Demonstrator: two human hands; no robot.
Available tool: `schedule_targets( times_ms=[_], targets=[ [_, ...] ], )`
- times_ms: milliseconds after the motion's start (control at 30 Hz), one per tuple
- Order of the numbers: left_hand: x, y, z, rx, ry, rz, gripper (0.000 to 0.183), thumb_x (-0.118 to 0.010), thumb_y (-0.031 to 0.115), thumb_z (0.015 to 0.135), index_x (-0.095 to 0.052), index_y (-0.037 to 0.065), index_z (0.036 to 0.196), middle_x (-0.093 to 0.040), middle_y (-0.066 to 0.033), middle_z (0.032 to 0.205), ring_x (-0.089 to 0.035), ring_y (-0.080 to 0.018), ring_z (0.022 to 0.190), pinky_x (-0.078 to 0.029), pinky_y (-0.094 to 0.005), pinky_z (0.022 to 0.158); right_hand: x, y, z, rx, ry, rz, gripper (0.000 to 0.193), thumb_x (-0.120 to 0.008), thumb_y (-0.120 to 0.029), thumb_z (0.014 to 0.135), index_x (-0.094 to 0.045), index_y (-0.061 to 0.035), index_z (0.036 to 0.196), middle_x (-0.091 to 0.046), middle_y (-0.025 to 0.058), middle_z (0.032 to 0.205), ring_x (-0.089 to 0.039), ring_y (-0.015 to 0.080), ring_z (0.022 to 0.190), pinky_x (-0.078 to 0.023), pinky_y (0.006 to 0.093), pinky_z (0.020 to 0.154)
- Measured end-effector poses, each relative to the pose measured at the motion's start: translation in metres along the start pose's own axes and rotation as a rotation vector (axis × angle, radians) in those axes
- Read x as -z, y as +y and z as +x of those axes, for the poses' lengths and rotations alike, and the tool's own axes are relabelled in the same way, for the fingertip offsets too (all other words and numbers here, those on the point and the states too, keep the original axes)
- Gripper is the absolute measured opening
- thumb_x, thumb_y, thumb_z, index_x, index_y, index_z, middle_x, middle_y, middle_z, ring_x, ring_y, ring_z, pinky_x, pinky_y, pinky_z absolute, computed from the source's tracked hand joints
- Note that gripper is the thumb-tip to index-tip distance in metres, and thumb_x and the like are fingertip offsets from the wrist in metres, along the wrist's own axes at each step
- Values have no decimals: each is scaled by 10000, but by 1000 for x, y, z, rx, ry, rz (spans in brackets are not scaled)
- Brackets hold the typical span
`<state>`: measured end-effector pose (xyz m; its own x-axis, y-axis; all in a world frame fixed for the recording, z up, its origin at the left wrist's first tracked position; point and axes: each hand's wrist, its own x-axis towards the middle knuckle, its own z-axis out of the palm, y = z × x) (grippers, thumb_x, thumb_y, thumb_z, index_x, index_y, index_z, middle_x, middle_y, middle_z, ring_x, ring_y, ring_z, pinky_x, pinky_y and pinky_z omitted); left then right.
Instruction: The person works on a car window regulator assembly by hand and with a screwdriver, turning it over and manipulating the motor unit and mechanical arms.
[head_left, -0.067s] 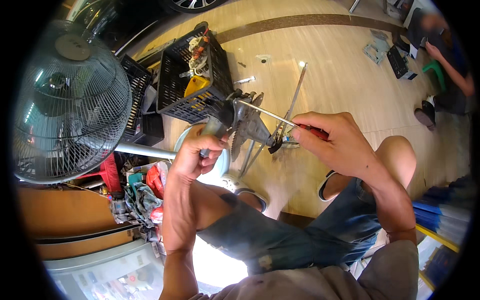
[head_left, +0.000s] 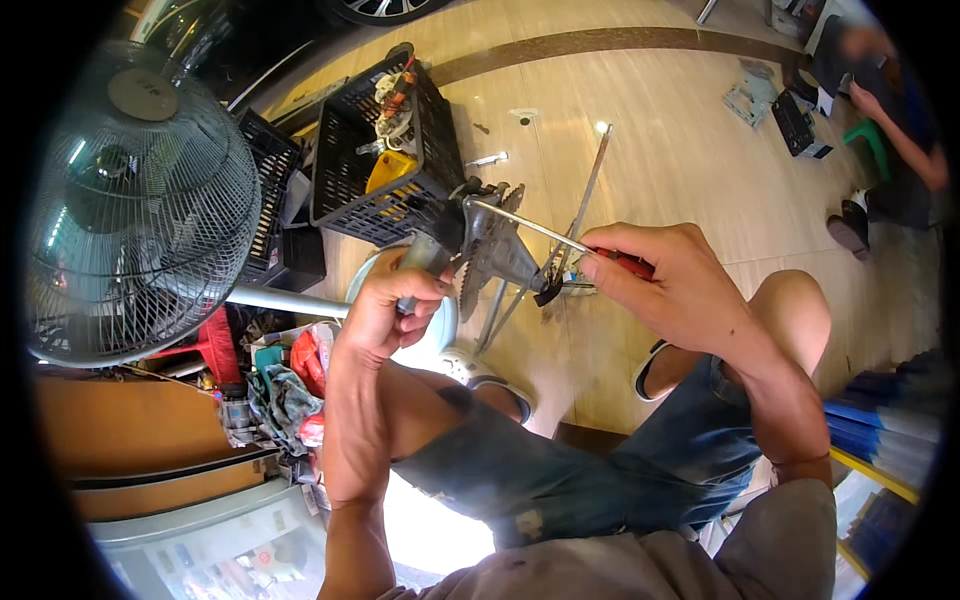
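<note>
My left hand [head_left: 392, 305] is closed around the grey cylinder [head_left: 425, 257] of what looks like a car window regulator [head_left: 500, 253]. This dark, greasy metal mechanism has a curved toothed plate and long thin arms stretching away over the floor. My right hand [head_left: 670, 275] grips a screwdriver [head_left: 625, 262] by its red and black handle. Its bright shaft points left across the toothed plate. The tip meets the upper part of the mechanism beside the cylinder; exactly what it touches is too small to tell.
A black plastic crate [head_left: 390, 160] with tools stands beyond the mechanism. At left is a large standing fan [head_left: 140, 210], with cloths and clutter [head_left: 285, 395] below it. Far right, a person [head_left: 890, 130] sits near a black box-shaped unit [head_left: 800, 125]. A car wheel [head_left: 390, 8] shows at the top.
The view has shifted very slightly. Both hands keep their grips, and the screwdriver stays against the mechanism.
</note>
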<state>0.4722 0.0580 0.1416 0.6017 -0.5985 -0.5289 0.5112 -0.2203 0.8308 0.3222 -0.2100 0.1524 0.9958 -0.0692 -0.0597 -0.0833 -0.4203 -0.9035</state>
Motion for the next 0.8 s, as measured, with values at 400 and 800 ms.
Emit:
schedule_targets(
  times_ms=[400, 800],
  targets=[
    [-1, 0, 1, -23, -8, -9, 215, -635, 109, 708, -573, -10, 876, -443, 4, 576, -322, -43, 396, -241, -191, 351, -1, 1, 0, 39, 28, -29, 276, -601, -227, 904, -669, 17, 1013, -674, 178, 750, -661, 281, 650, -511, 343, 644],
    [-1, -1, 1, -18, -4, -3, 224, -634, 106, 709, -571, -19, 883, -440, 2, 578, -311, -43, 395, -233, -193, 347, -2, 3, -2, 45, 32, -42, 281, -607, -227, 908, -668, 28, 1010, -680, 180, 753, -672, 271, 661, -517, 349, 647]
  ],
)
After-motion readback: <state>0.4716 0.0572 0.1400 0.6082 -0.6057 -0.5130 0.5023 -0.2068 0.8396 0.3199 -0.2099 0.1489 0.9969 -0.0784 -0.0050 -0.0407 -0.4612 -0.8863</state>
